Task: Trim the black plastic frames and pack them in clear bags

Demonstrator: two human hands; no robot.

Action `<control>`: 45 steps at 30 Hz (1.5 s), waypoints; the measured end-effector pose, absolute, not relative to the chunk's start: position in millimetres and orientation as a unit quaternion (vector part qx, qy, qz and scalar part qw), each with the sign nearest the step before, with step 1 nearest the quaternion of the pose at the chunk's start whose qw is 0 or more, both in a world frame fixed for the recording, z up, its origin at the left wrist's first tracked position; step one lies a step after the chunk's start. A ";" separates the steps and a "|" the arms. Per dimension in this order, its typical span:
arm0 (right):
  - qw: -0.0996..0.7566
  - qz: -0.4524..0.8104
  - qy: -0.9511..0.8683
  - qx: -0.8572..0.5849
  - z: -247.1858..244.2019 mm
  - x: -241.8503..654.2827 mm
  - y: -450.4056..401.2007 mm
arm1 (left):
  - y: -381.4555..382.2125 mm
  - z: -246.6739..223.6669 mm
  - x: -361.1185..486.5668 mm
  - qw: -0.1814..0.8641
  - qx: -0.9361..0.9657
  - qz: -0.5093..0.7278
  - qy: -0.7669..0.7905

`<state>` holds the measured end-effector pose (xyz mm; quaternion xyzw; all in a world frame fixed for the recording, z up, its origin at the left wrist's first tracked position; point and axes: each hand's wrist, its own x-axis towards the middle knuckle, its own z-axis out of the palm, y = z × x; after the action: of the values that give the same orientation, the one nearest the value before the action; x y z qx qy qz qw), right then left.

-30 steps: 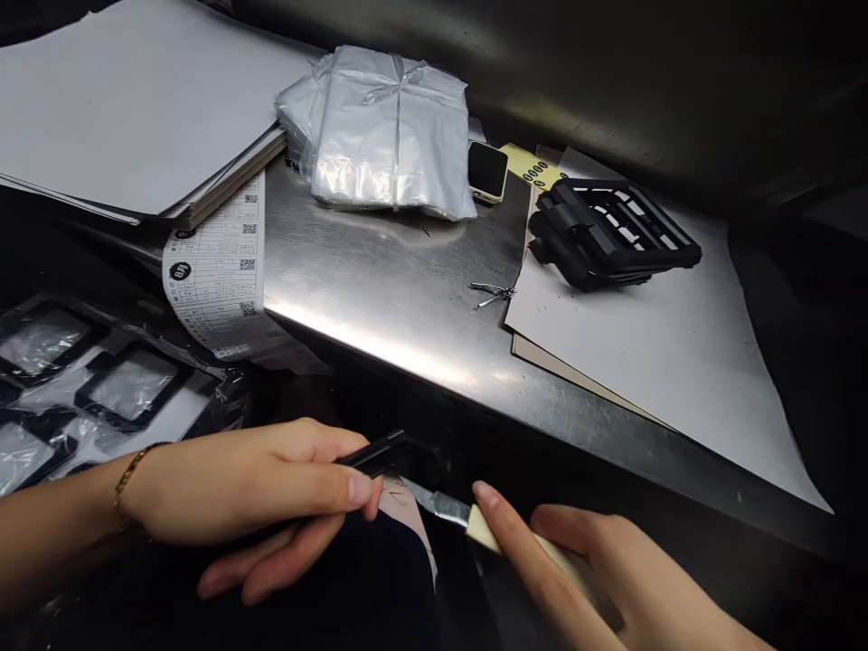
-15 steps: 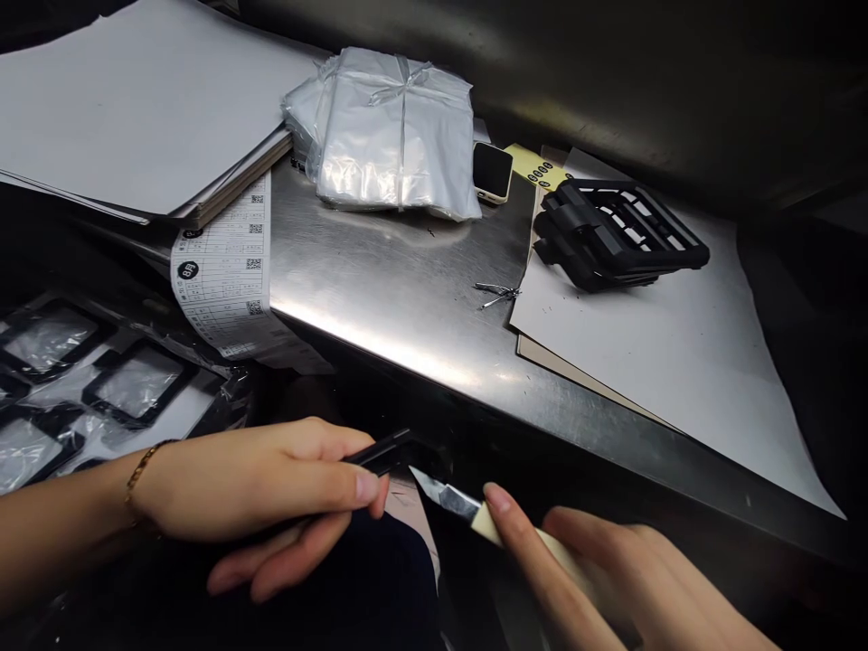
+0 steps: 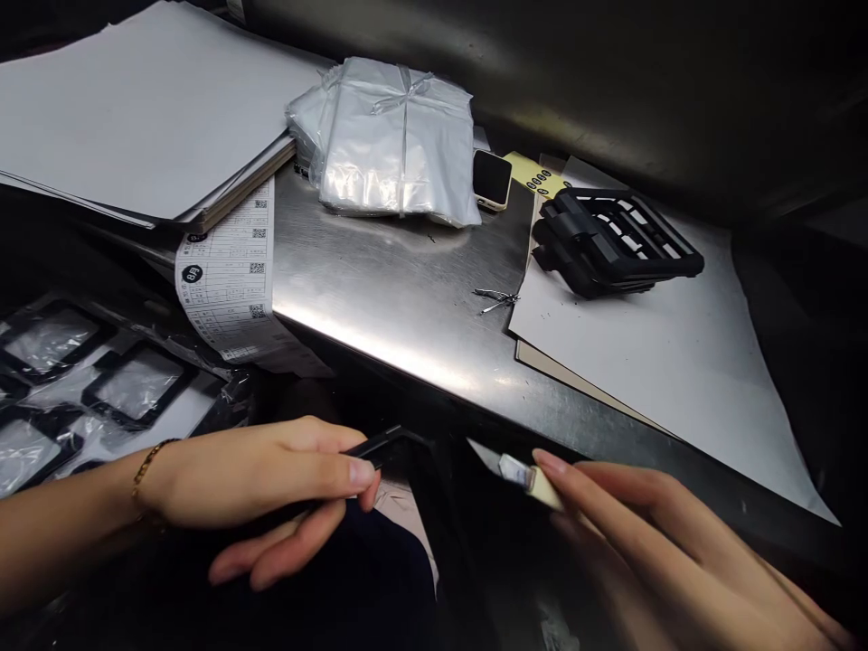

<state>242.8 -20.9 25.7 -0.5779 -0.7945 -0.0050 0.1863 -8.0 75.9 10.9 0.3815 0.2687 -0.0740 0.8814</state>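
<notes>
Craft knife (image 3: 539,486) held pinched by right hand (image 3: 651,533), blade pointed left. Black plastic strip (image 3: 383,448) gripped in curled left hand (image 3: 250,475), near blade tip.

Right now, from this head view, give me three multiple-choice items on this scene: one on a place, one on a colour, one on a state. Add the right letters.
1. Where does the black ribbed plastic stack lie?
A. In a hand
B. On a white sheet
C. On the floor

2. What colour is the handle of the craft knife in the right hand?
A. Cream
B. Black
C. Red

3. How does the blade stand to the black strip in the left hand?
A. Touching it
B. Hidden inside it
C. Apart from it

1: B, the sheet lies under the stack.
2: A, the handle shows pale cream.
3: C, a dark gap separates them.
</notes>
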 end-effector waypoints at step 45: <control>0.241 0.170 -0.842 -0.451 26.0 219.7 18.9 | 86.1 0.5 -1.2 0.884 0.393 -0.050 0.248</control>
<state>219.7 18.9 26.0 -0.4511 -0.8424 0.1699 0.2409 -1.2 86.1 0.5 0.3929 0.2485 -0.0504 0.8839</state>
